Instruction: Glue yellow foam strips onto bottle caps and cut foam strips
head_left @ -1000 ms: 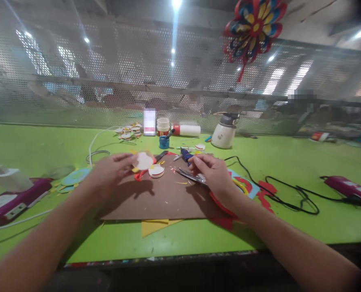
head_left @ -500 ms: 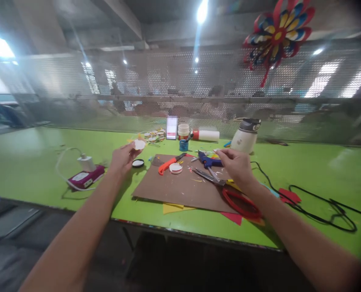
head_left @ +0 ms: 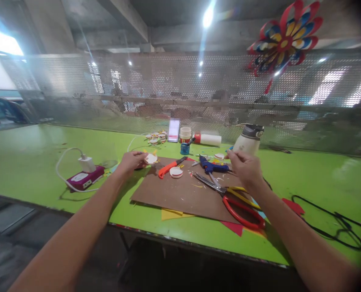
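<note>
Green table is covered mid-span by a brown board. Red-handled scissors are laid on the board's right side, with a blue glue gun just behind them. Right hand is held above the glue gun, fingers pinched together; nothing held can be made out. Left hand is closed on a small white disc, gripped at its left edge over the board's far-left corner. The disc is judged light, thin and easily bent or creased. It is best taken by the rim, with light finger pressure only.
</note>
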A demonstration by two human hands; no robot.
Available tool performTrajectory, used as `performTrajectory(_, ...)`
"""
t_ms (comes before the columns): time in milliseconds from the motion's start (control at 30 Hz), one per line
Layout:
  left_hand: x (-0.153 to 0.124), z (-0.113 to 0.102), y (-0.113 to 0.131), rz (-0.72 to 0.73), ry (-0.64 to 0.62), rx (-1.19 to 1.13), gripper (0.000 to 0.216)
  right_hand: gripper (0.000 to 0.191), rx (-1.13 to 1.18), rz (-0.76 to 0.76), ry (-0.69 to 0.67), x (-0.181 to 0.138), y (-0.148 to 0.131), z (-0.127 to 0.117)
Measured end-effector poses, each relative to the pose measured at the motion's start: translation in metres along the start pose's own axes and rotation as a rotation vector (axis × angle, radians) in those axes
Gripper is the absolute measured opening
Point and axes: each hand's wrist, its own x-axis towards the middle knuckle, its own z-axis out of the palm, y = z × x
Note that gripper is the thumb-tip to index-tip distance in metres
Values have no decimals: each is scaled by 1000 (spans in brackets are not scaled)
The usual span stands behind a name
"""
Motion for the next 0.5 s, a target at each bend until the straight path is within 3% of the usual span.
performTrajectory(167,3,1,-7,4,-32,71,35,31,-25,1,23,-4,1,6)
performTrajectory(333,6,12,-16,22,-75,173,36,30,4,-8,-17,-6,4,12)
performTrajectory(500,27,29,1,52,-79,348,36,17,26,-23,-51,-7,5,13)
